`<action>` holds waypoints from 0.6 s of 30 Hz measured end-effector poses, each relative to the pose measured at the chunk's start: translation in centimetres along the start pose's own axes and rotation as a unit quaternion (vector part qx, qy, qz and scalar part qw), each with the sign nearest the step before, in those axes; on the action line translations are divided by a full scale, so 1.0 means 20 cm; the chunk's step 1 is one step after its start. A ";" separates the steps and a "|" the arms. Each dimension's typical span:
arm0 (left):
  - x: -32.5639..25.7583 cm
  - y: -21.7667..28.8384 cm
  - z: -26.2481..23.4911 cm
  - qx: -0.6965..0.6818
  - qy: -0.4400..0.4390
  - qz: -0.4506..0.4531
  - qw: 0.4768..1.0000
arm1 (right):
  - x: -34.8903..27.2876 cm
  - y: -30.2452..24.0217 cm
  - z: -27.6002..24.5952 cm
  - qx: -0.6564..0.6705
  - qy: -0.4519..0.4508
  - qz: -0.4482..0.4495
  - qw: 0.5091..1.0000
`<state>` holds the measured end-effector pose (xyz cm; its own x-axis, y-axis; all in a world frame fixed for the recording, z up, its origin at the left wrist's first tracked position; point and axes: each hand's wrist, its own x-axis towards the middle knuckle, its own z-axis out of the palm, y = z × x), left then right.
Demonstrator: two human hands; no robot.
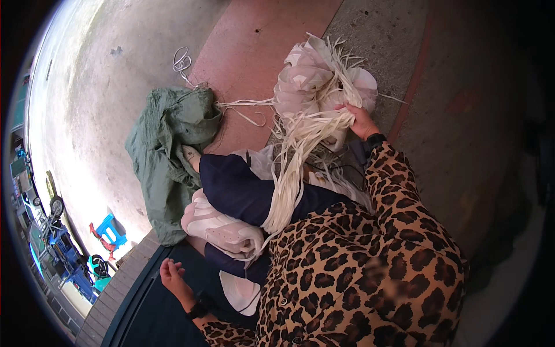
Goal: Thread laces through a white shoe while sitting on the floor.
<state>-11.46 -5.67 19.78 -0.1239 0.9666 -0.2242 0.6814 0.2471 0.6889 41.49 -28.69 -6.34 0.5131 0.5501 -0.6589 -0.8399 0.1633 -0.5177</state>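
Since the right hand (359, 120) has its grip closed on the bundle of cream cords (300, 144), that bundle is the thing in hand. It runs from the pale pink fabric heap (315, 78) on the floor down across the lap to the leopard-print shirt (358, 272).

Handling, as a judgement: cords look light, limp, flat like tape. No stiffness at all, they sag and fan out. Likely to tangle and slip out strand by strand if held loosely. Best hold is where the strands are gathered tight, near the fabric end, which is about where the hand has them. Grabbing the loose fan lower down would only catch part of them. Pink fabric looks thin and light, crumples freely, probably slick.

Left hand (172, 274) is low at the person's left side, fingers loosely curled and apart, holding nothing. It hovers over a dark mat or board (156, 312); contact can't be told.

Counts:
- cord bundles: one main, strands too many to count
- pink fabric heaps: one at the far end, plus more pale pink fabric (222, 228) bunched on the lap
- green cloth (167, 150): one, crumpled on the floor, left of the lap
- stray white cord loop (182, 61): one, beyond the green cloth
- blue stool (111, 229): one, well apart at far left
- wrist bands: one dark band per wrist
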 end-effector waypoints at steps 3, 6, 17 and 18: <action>0.05 0.28 0.32 -0.088 -0.141 0.092 0.982 | -0.12 -0.14 0.07 0.035 -0.090 -0.050 0.994; 0.04 0.50 0.70 -0.059 -0.292 0.164 0.940 | -0.29 -0.22 0.29 0.020 -0.165 -0.040 0.985; -0.18 0.45 1.52 0.090 -0.436 0.317 0.837 | -0.79 -0.44 0.54 -0.011 -0.285 0.042 0.957; -0.18 0.42 1.54 0.152 -0.421 0.346 0.825 | -0.85 -0.46 0.55 -0.013 -0.303 0.054 0.951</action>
<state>16.92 -9.07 5.22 0.8283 0.4484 -0.3360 0.5434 -0.4964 0.6770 38.44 -30.46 15.63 0.2214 0.9349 -0.2774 -0.8733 0.0635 -0.4830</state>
